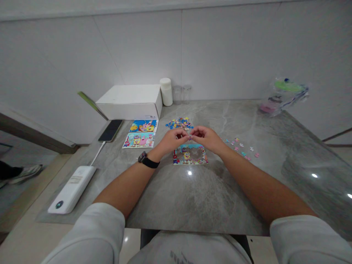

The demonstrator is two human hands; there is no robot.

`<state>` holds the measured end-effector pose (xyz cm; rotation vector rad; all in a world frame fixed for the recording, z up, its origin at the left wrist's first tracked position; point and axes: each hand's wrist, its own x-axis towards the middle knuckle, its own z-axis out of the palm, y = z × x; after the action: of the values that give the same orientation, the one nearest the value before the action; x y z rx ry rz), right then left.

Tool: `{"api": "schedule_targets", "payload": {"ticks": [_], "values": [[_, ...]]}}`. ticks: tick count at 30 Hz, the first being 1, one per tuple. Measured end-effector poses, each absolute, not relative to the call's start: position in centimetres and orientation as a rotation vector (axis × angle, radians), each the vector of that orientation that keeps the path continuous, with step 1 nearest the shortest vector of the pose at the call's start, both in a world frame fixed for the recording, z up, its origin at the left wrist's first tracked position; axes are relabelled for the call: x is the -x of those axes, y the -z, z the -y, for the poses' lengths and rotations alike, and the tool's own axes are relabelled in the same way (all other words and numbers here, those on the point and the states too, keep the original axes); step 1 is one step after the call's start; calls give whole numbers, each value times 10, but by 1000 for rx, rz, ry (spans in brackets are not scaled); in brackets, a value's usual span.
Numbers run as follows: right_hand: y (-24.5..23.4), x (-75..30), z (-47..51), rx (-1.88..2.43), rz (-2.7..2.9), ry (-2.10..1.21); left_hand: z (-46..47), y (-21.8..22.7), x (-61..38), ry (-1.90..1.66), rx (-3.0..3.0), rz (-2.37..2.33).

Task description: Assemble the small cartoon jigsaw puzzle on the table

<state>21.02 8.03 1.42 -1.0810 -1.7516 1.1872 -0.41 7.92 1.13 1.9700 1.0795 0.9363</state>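
My left hand (173, 140) and my right hand (205, 138) meet just above the top edge of a partly assembled jigsaw puzzle (176, 160). Both are pinched closed at the fingertips around small puzzle pieces (190, 138), which are mostly covered by the fingers. The puzzle's border is joined, with a yellow cartoon figure filled in at left and grey tabletop showing through its middle. Behind my hands lies a heap of loose puzzle pieces (179, 123). Several scattered pieces (241, 145) lie to the right of my right hand.
Two cartoon picture cards (139, 140) lie at left, before a white box (129, 99). A phone (111, 130) is cabled to a white power bank (73, 189). A white bottle (166, 92) and two clear glasses (186, 94) stand by the wall. A plastic bag (284, 97) sits back right.
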Motion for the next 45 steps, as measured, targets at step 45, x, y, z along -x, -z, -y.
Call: {"api": "schedule_targets", "payload": {"ticks": [45], "values": [[1,-193,-58,1494,2568,-364,-59,-12,10,-17,-2674,-1390]]}}
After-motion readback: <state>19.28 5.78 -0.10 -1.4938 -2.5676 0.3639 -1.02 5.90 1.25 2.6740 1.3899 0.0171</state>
